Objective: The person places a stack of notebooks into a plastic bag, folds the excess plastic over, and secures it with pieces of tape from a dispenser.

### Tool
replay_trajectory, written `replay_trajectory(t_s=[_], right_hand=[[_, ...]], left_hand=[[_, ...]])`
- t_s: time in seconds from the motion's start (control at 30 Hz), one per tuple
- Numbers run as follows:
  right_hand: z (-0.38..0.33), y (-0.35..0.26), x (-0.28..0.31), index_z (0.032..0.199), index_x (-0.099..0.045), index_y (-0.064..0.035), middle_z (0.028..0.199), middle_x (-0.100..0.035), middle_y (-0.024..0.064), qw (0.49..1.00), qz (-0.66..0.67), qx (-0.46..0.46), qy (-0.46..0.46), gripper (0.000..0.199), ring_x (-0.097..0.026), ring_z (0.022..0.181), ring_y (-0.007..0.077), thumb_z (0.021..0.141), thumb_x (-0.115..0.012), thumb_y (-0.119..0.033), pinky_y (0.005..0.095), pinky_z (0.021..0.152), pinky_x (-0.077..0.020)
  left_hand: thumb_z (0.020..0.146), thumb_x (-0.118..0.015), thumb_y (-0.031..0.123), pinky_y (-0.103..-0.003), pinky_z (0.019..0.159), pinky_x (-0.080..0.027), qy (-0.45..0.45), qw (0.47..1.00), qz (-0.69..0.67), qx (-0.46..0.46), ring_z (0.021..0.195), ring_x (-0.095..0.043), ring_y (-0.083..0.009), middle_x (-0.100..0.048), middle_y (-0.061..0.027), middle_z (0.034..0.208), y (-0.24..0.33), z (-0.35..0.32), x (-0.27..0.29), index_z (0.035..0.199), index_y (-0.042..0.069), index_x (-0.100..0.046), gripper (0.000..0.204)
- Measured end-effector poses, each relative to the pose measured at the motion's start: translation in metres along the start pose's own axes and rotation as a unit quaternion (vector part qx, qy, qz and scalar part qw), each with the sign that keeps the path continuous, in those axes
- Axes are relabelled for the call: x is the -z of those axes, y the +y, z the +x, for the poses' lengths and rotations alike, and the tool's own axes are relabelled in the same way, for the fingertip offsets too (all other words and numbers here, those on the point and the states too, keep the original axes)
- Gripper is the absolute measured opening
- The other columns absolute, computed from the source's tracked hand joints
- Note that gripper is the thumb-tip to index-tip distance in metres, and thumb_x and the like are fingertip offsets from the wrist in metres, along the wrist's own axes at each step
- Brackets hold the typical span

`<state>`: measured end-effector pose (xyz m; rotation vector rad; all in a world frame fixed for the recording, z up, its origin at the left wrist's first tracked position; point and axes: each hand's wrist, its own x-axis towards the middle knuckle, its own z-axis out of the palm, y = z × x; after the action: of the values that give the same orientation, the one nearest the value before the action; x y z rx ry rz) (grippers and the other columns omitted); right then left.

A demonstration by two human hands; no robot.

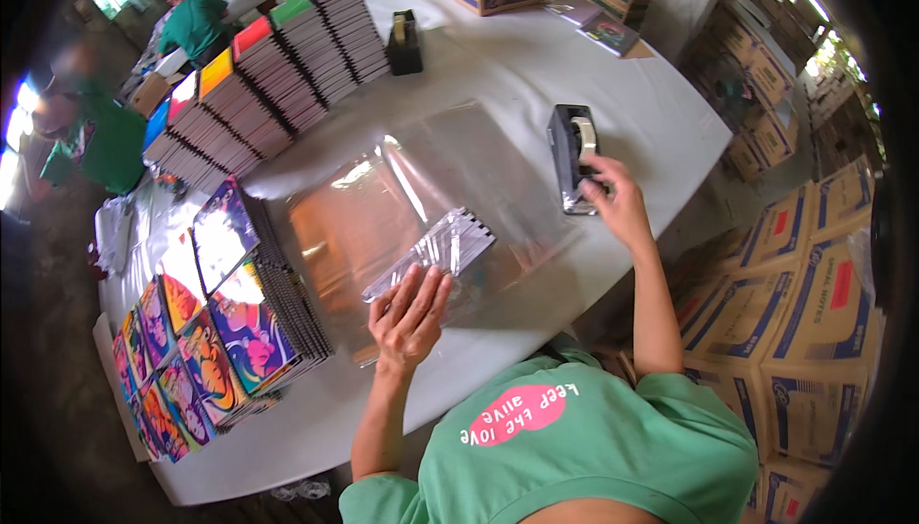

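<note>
Two hands are busy; L hand [410, 323] has fingers nearly together, resting on notebook bundle [442, 245], which extends from them toward 1 o'clock; R hand [617, 200] curls fingers at tape dispenser [560, 146], approx. 2 o'clock of bundle; if they pinch tape, I cannot tell; clear film [498, 170] seems wrapped round bundle, taping prob. left; colourful notebooks [251, 328] lie at 8 o'clock.
</note>
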<state>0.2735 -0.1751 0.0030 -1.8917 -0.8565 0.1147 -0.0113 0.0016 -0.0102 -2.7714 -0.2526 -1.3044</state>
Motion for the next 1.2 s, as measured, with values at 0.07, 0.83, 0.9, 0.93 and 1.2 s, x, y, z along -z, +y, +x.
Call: replay_trajectory(t_s=[0.07,0.83,0.9,0.93,1.2], right_hand=[[0.005,0.093,0.023,0.130,-0.045,-0.0120,0.130,-0.048,0.0123,0.963,-0.221,-0.115,0.100,0.055,-0.045,0.119,0.0284,0.086,-0.058,-0.042,0.0426,0.096,-0.0379],[-0.050,0.095,-0.012,0.146,-0.015,-0.0103,0.130,-0.048,0.0007,0.847,0.437,-0.302,0.028,0.082,-0.015,0.136,0.0141,0.083,-0.059,-0.040,0.0546,0.106,0.0017],[-0.057,0.101,-0.014,0.145,-0.019,-0.0096,0.123,-0.051,0.0000,0.845,0.444,-0.294,0.041,0.076,-0.021,0.133,0.0119,0.085,-0.058,-0.036,0.0526,0.106,-0.0037],[-0.058,0.104,-0.013,0.145,-0.021,-0.0092,0.120,-0.053,-0.0004,0.846,0.446,-0.289,0.046,0.073,-0.024,0.131,0.0109,0.086,-0.057,-0.034,0.0516,0.106,-0.0064],[-0.081,0.142,-0.003,0.107,-0.065,-0.0086,0.102,-0.063,0.0063,0.943,-0.049,-0.223,0.242,0.023,-0.053,0.093,0.0127,0.088,-0.058,-0.019,0.0357,0.077,-0.0413]], left_hand=[[0.074,-0.061,0.000,-0.026,0.077,-0.042,0.014,1.000,-0.011,-0.019,0.099,-0.064,-0.0159,-0.068,0.0019,0.102,-0.001,0.003,-0.003,0.096,0.016,-0.072,0.029],[0.069,-0.064,0.001,-0.029,0.079,-0.042,0.012,0.999,-0.029,0.011,0.103,-0.061,-0.0184,-0.066,0.0008,0.108,-0.006,-0.005,-0.001,0.098,0.015,-0.071,0.033],[0.068,-0.068,0.004,-0.028,0.074,-0.042,0.030,0.999,-0.014,0.018,0.100,-0.061,-0.0164,-0.064,0.0054,0.109,-0.003,-0.003,-0.001,0.097,0.016,-0.071,0.032],[0.066,-0.071,0.006,-0.028,0.069,-0.040,0.046,0.999,-0.002,0.016,0.087,-0.059,-0.0139,-0.060,0.0078,0.098,-0.003,-0.006,-0.004,0.095,0.018,-0.072,0.032],[0.056,-0.066,0.006,-0.028,0.065,-0.042,0.052,0.998,-0.026,-0.014,0.073,-0.050,-0.0121,-0.048,0.0054,0.080,-0.010,-0.014,-0.011,0.105,0.019,-0.070,0.050]])
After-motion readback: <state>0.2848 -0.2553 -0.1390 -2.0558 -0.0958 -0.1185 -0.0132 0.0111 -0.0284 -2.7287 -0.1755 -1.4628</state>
